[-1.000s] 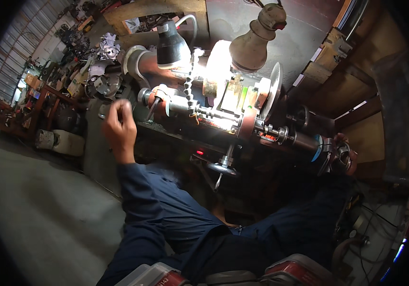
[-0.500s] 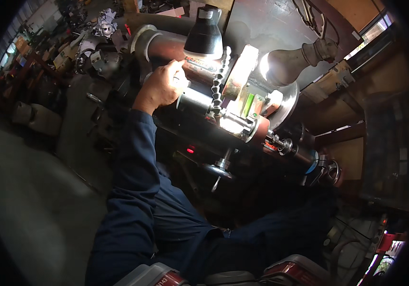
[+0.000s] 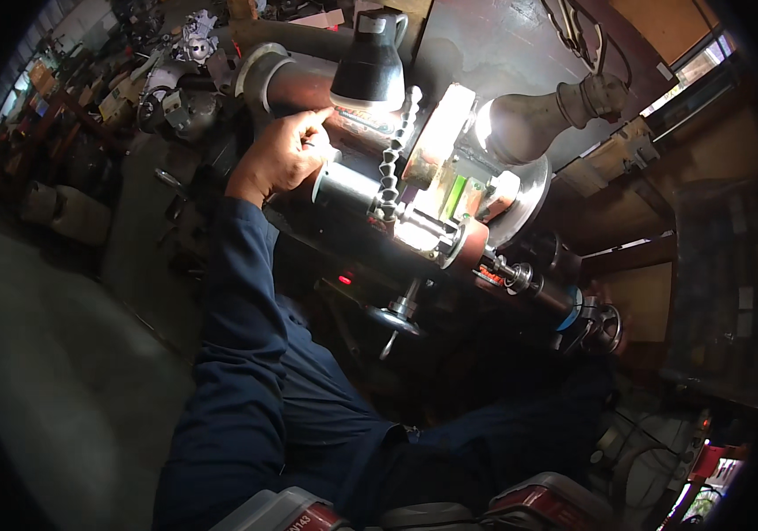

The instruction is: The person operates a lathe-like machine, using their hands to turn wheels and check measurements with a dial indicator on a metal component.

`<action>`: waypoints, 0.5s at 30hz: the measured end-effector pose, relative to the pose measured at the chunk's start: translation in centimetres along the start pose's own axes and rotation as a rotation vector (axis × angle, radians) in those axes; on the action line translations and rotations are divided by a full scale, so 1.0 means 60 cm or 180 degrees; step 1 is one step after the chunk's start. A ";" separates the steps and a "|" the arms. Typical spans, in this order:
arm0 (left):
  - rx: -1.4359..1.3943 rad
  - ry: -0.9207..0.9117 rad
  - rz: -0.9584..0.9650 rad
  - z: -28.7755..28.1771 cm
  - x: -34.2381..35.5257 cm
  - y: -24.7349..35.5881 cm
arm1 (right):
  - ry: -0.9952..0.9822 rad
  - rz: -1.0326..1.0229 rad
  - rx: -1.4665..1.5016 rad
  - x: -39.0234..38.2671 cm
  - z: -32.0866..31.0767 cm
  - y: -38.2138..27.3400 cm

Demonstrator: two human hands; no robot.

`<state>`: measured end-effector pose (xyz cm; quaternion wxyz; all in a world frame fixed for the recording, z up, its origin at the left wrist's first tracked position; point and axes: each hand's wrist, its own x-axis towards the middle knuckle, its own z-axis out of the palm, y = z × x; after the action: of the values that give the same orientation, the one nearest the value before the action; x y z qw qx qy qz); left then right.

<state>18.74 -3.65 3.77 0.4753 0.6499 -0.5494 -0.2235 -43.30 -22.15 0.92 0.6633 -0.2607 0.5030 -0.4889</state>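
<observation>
My left hand point(image 3: 283, 152) is at the left end of a metalworking machine, beside a bright steel cylinder point(image 3: 349, 190). Its fingers are curled in, the index finger stretched toward the black lamp point(image 3: 368, 66); whatever they grip is hidden. A small pale piece shows at the fingertips. My right sleeve point(image 3: 520, 403) reaches into shadow toward a small handwheel point(image 3: 607, 327) at the machine's right end; the right hand cannot be made out there. A shiny shaft point(image 3: 428, 221) lies along the lit middle, with a reddish round part point(image 3: 467, 243) on it.
A jointed coolant hose point(image 3: 390, 164) stands beside the shaft, in front of a large metal disc point(image 3: 534, 199). A second lamp point(image 3: 529, 119) lights it from the right. A handwheel with a crank point(image 3: 397, 320) sticks out toward me. Metal parts point(image 3: 189, 111) crowd the far left.
My left hand has shifted slightly left in the picture, and the machine and lamps have moved left with it. The index finger now looks more stretched out.
</observation>
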 end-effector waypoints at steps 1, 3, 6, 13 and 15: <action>0.0070 -0.0018 -0.0182 -0.004 -0.002 0.007 | -0.0011 0.0009 -0.0008 0.001 0.002 0.000; 0.0184 0.0007 -0.0146 -0.002 0.000 -0.003 | -0.0037 0.0034 -0.0013 0.008 0.005 -0.006; -0.0063 -0.0029 -0.0043 -0.003 0.003 -0.017 | -0.0036 0.0078 -0.0003 0.010 0.000 -0.001; -0.0101 -0.0074 -0.0050 0.003 0.006 -0.011 | -0.0019 0.0150 0.0030 0.019 -0.012 -0.003; -0.0131 -0.0076 -0.0151 0.003 0.003 0.008 | -0.0055 0.0184 0.0079 0.022 -0.012 0.002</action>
<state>18.40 -3.84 4.13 0.4766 0.6501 -0.5347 -0.2537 -43.89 -23.21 0.03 0.6847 -0.2420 0.4985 -0.4734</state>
